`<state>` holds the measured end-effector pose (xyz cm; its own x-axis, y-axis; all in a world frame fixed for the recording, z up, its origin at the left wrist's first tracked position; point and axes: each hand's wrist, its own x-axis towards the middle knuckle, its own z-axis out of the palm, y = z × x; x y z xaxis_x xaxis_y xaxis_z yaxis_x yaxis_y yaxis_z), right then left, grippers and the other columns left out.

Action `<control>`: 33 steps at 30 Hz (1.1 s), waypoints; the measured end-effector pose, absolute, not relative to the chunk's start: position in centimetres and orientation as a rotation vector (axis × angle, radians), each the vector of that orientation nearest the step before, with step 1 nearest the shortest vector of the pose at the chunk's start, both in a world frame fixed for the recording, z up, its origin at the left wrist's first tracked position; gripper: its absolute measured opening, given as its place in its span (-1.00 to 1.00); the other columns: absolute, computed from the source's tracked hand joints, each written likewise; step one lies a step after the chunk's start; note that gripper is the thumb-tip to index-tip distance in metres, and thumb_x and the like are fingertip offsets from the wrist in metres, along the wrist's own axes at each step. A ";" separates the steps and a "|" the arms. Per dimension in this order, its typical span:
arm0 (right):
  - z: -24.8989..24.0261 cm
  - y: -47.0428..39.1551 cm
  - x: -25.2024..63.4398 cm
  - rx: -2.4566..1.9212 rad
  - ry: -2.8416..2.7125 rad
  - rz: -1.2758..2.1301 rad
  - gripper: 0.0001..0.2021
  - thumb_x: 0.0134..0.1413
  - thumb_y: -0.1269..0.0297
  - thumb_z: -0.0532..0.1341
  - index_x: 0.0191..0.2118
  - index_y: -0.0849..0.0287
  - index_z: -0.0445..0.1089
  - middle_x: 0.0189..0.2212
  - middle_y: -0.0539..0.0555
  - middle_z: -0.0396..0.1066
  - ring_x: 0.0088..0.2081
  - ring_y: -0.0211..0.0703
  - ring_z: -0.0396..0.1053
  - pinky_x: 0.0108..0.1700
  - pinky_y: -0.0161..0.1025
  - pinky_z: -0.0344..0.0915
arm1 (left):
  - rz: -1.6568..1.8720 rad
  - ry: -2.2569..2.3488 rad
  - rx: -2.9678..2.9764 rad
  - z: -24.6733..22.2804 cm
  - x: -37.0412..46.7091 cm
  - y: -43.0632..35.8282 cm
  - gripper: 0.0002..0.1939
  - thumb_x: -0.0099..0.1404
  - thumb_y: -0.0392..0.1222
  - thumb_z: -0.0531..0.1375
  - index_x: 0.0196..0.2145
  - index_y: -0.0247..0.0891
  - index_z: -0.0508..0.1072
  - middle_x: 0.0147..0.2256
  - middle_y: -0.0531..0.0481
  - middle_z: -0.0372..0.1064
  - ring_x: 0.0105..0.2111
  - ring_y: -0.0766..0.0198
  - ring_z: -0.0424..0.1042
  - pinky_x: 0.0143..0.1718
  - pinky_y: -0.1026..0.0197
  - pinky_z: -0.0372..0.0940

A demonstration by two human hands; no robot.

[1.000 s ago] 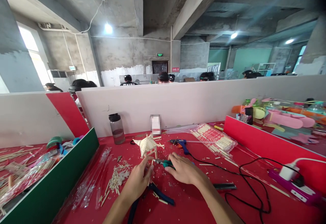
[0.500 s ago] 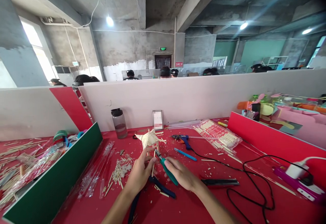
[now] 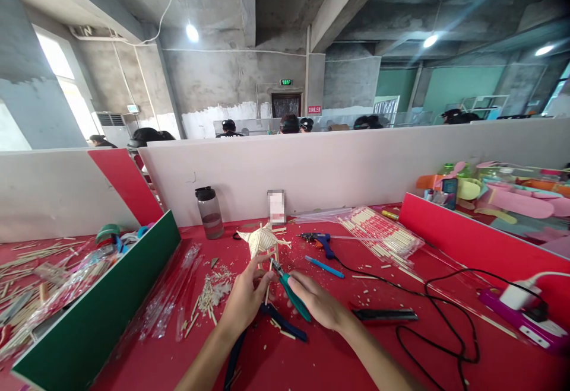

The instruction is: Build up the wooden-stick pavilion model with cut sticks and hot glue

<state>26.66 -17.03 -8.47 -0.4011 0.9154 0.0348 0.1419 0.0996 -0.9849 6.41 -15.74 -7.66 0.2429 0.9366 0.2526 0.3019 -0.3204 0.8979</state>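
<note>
And there we were, mid-counter, with our left hand (image 3: 243, 299) pinching a slim pale stick (image 3: 268, 289) between thumb and forefinger, near-upright, probably so its top end met the tool squarely. The fingers of our right hand (image 3: 318, 303) were wrapped round the green-handled pliers (image 3: 297, 303), slanted towards eleven o'clock so that the metal nose reached the stick's upper end; whether it bit, we could not tell.

Just beyond, at twelve o'clock, stood the little stick model (image 3: 262, 241), its ribbed, peaked roof flaring to pointed corners over thin legs, close enough for us to compare sizes, we judged. The blue glue gun (image 3: 321, 240) lay at one o'clock, handy for the right side, its black cord looping to three o'clock; a smooth blue pen (image 3: 324, 266) sat at two.

What textures on that red counter (image 3: 329, 361)! Crumbly pale offcuts (image 3: 214, 290) heaped at nine o'clock, glossy crinkled plastic round the stick bundle (image 3: 387, 232) at two, a flat black cutter (image 3: 385, 315) at three, and dark blue curved handles (image 3: 285, 324) at six, below the stick. A clear, dark-lidded bottle (image 3: 209, 216) stood back at eleven, well away from our elbows.
</note>
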 end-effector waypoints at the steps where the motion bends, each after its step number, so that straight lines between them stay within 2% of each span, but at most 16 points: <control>1: -8.6 -17.0 26.7 -1.039 -1.644 1.388 -0.57 0.28 -0.20 0.06 -0.19 0.09 0.39 -0.37 0.02 0.40 -0.31 -0.11 0.42 -0.29 -0.20 0.38 | 1.080 1.149 1.780 -7.6 6.4 -15.7 -0.55 0.41 0.08 0.09 0.13 -0.22 0.25 -0.31 -0.02 0.56 -0.53 0.25 0.52 -0.40 0.24 0.39; 7: -9.2 -16.6 26.6 -0.896 -1.392 1.627 -0.55 0.11 -0.17 0.27 -0.05 0.06 0.40 -0.24 0.03 0.42 -0.20 -0.08 0.46 -0.17 -0.09 0.46 | 1.110 1.130 1.779 -7.7 6.4 -15.8 -0.56 0.42 0.07 0.07 0.13 -0.23 0.28 -0.32 -0.02 0.54 -0.52 0.27 0.49 -0.39 0.25 0.37; 10: -8.7 -16.5 26.9 -0.843 -1.334 1.661 -0.49 0.03 -0.18 0.32 -0.06 0.11 0.43 -0.25 0.08 0.45 -0.17 0.00 0.47 -0.17 -0.06 0.46 | 1.122 1.109 1.763 -7.8 6.4 -15.7 -0.62 0.43 0.09 0.07 0.00 -0.24 0.33 -0.37 0.00 0.49 -0.51 0.27 0.45 -0.42 0.27 0.34; 15: -8.2 -16.5 27.3 -0.759 -1.448 1.590 -0.55 0.12 -0.14 0.26 -0.04 0.10 0.41 -0.42 0.03 0.44 -0.37 -0.11 0.42 -0.36 -0.23 0.31 | 1.136 1.048 1.794 -7.5 6.3 -15.9 -0.68 0.43 0.11 0.06 -0.20 -0.23 0.31 -0.45 0.08 0.33 -0.48 0.30 0.35 -0.40 0.29 0.27; 21: -9.1 -15.9 26.5 -0.803 -1.429 1.422 -0.55 0.11 -0.18 0.26 -0.12 0.11 0.38 -0.41 -0.01 0.36 -0.47 -0.22 0.27 -0.48 -0.31 0.15 | 0.981 0.868 1.776 -7.0 6.2 -16.7 -0.67 0.45 0.13 0.03 -0.21 -0.20 0.23 -0.48 0.17 0.16 -0.54 0.38 0.22 -0.44 0.31 0.21; 25: -9.3 -15.4 26.0 -0.854 -1.385 1.304 -0.58 0.11 -0.15 0.28 -0.16 0.10 0.31 -0.49 -0.09 0.28 -0.55 -0.28 0.19 -0.54 -0.35 0.07 | 0.975 0.811 1.703 -7.1 6.8 -17.0 -0.66 0.42 0.16 0.08 -0.21 -0.18 0.19 -0.47 0.19 0.15 -0.60 0.43 0.22 -0.52 0.33 0.21; 27: -9.4 -15.5 25.8 -0.884 -1.417 1.185 -0.59 0.15 -0.16 0.24 -0.20 0.12 0.33 -0.44 -0.03 0.35 -0.47 -0.21 0.31 -0.45 -0.31 0.22 | 1.037 0.823 1.679 -7.1 7.2 -17.1 -0.66 0.41 0.15 0.09 -0.22 -0.18 0.20 -0.46 0.18 0.15 -0.60 0.43 0.23 -0.53 0.34 0.25; 29: -9.3 -15.9 25.5 -0.900 -1.507 1.055 -0.61 0.22 -0.13 0.19 -0.12 0.13 0.38 -0.25 0.09 0.46 -0.23 -0.06 0.45 -0.17 -0.18 0.38 | 1.107 0.854 1.670 -7.1 7.6 -17.1 -0.68 0.41 0.13 0.10 -0.21 -0.19 0.22 -0.43 0.16 0.16 -0.58 0.43 0.23 -0.53 0.34 0.28; 31: -9.0 -16.6 25.2 -0.910 -1.636 0.979 -0.55 0.26 -0.07 0.17 0.12 0.10 0.34 0.06 0.18 0.42 0.11 0.07 0.36 0.17 -0.03 0.26 | 1.162 0.886 1.685 -7.2 7.8 -17.1 -0.70 0.42 0.11 0.10 -0.21 -0.19 0.25 -0.38 0.13 0.20 -0.53 0.42 0.25 -0.49 0.34 0.29; 33: -8.7 -17.4 24.8 -0.924 -1.759 0.946 -0.34 0.19 -0.03 0.26 0.33 0.05 0.14 0.28 0.20 0.22 0.31 0.12 0.15 0.33 0.05 0.06 | 1.204 0.922 1.711 -7.4 7.8 -16.9 -0.71 0.43 0.10 0.09 -0.23 -0.20 0.27 -0.35 0.10 0.22 -0.47 0.40 0.28 -0.43 0.35 0.31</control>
<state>24.76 -17.43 -8.73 -0.3088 0.8808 0.3589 0.1858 0.4259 -0.8855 7.79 -16.93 -7.38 0.2713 0.8972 0.3484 0.1018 -0.3867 0.9166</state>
